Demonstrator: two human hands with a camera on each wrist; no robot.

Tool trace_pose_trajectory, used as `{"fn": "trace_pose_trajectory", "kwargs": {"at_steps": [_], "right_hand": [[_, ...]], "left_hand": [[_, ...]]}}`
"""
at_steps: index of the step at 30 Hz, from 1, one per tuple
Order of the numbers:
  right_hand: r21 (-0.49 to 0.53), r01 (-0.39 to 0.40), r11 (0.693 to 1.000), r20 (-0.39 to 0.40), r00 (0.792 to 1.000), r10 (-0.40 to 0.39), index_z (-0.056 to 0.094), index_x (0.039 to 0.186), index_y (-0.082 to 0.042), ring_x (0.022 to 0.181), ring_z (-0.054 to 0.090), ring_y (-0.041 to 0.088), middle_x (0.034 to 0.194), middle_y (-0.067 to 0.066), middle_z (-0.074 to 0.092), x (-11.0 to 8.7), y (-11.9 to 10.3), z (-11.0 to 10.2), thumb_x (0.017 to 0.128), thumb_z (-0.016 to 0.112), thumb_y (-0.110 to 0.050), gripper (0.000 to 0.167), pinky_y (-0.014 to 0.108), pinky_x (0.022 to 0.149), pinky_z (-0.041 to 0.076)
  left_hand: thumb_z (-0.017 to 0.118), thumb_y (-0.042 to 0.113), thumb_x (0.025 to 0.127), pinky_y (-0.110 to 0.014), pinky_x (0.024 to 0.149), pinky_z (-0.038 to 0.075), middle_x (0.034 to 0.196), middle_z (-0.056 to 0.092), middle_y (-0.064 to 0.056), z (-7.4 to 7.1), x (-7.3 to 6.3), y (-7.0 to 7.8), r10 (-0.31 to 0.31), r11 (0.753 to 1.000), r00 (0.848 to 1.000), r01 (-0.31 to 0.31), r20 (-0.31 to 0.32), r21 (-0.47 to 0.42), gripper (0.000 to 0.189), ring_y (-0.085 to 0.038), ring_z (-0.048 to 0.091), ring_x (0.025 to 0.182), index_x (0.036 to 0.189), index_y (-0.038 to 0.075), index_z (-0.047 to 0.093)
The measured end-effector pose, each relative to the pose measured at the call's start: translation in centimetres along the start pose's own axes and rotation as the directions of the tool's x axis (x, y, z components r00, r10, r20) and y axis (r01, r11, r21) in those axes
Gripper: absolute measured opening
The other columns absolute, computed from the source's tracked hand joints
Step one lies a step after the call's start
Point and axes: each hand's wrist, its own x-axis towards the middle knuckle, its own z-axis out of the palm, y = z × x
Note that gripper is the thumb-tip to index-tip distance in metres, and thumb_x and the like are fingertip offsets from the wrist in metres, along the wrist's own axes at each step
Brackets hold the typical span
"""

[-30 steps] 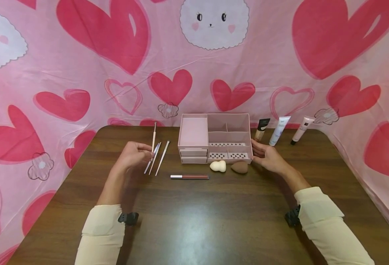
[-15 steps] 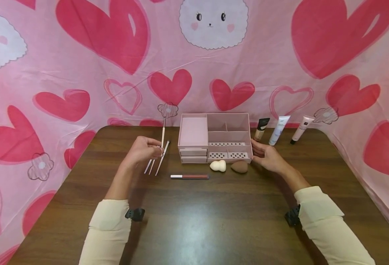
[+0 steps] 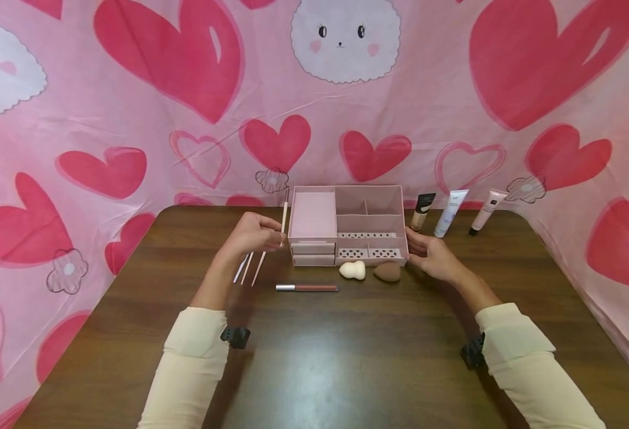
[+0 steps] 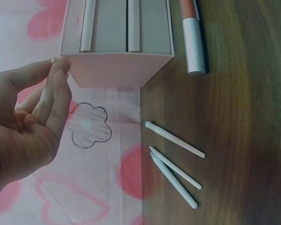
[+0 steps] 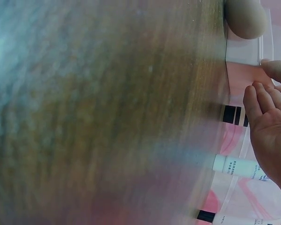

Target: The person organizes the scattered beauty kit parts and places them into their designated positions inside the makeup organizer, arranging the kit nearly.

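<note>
Pinching a slim pale-handled brush (image 3: pixel 285 217) between thumb and fingertips of the left hand (image 3: pixel 252 233), in a narrow grip near its lower end. Holding it nearly upright, dark end up, just beside the left wall of the pink organizer (image 3: pixel 313 213); cannot tell from these views whether touching that wall. Reaching forward and inward with the left forearm, in a cream left sleeve (image 3: pixel 191 357), and hiding in the head view the far ends of three thin tools (image 4: pixel 175 168) lying on the table (image 3: pixel 320 357).

Touching the organizer's right wall with the fingers of the right hand (image 3: pixel 432 255), thumb apart from them at the front corner, in a fairly wide grip. Slanting the right forearm inward from the lower right, in a matching right sleeve (image 3: pixel 523 345), with palm turned toward the organizer.

With a cream sponge (image 3: pixel 353 270) and a brown sponge (image 3: pixel 387 271) just in front of the organizer's right half, and a silver-capped tube (image 3: pixel 306 288) lying crosswise nearer the person. With a black-topped tube (image 3: pixel 423 211), a white tube (image 3: pixel 451 213) and a pink tube (image 3: pixel 488 211) beyond the right hand.
</note>
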Motion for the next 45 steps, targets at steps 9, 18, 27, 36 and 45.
{"fn": "trace_pose_trajectory", "kwargs": {"at_steps": [9, 18, 27, 36, 45], "right_hand": [[-0.007, -0.006, 1.0, -0.001, 1.0, 0.006, 0.031, 0.149, 0.019, 0.132, 0.044, 0.048, 0.149, 0.038, 0.038, -0.1, 0.0, 0.0, 0.091, 0.061, 0.014, 0.065, 0.009, 0.096, 0.047], [0.001, -0.006, 1.0, -0.002, 1.0, 0.006, 0.03, 0.148, 0.02, 0.132, 0.043, 0.049, 0.148, 0.039, 0.038, -0.1, 0.0, -0.1, 0.091, 0.06, 0.015, 0.065, 0.007, 0.095, 0.046], [-0.004, -0.011, 1.0, -0.001, 1.0, 0.011, 0.03, 0.148, 0.02, 0.132, 0.043, 0.049, 0.149, 0.039, 0.038, -0.1, 0.1, 0.0, 0.091, 0.061, 0.014, 0.065, 0.007, 0.095, 0.046], [0.008, -0.008, 1.0, -0.001, 1.0, 0.008, 0.03, 0.149, 0.019, 0.133, 0.043, 0.049, 0.15, 0.038, 0.037, -0.1, 0.1, 0.0, 0.091, 0.06, 0.015, 0.066, 0.008, 0.096, 0.046], [0.016, 0.003, 1.0, -0.002, 1.0, -0.003, 0.03, 0.149, 0.02, 0.133, 0.043, 0.049, 0.15, 0.039, 0.037, 0.0, 0.2, 0.1, 0.09, 0.06, 0.016, 0.065, 0.008, 0.096, 0.046]], "left_hand": [[0.067, 0.0, 0.09, -0.03, 0.064, 0.064, 0.084, 0.076, -0.018, 0.7, 0.7, 1.0, -0.005, 0.999, 1.0, 0.005, -0.019, 0.039, 0.032, -0.01, 0.069, 0.062, 0.117, -0.019, 0.064], [0.069, -0.001, 0.087, -0.028, 0.062, 0.063, 0.075, 0.073, -0.01, 0.6, 0.8, 2.0, 0.023, 0.999, 0.998, -0.02, -0.055, 0.041, 0.031, -0.007, 0.067, 0.057, 0.113, -0.018, 0.066], [0.067, -0.002, 0.087, -0.026, 0.063, 0.063, 0.075, 0.07, -0.008, 1.6, 1.3, 2.9, 0.025, 0.999, 0.999, -0.024, -0.024, 0.028, 0.034, -0.007, 0.066, 0.061, 0.116, -0.019, 0.065], [0.067, -0.002, 0.088, -0.03, 0.068, 0.064, 0.069, 0.068, -0.004, 2.8, 2.1, 3.6, -0.008, 1.0, 1.0, 0.008, 0.008, 0.013, 0.028, -0.007, 0.066, 0.058, 0.112, -0.016, 0.067], [0.066, -0.002, 0.089, -0.025, 0.064, 0.062, 0.079, 0.073, -0.011, 3.7, 2.7, 4.5, -0.023, 0.998, 0.999, 0.021, 0.03, 0.063, 0.025, -0.009, 0.067, 0.062, 0.11, -0.014, 0.068]]}}
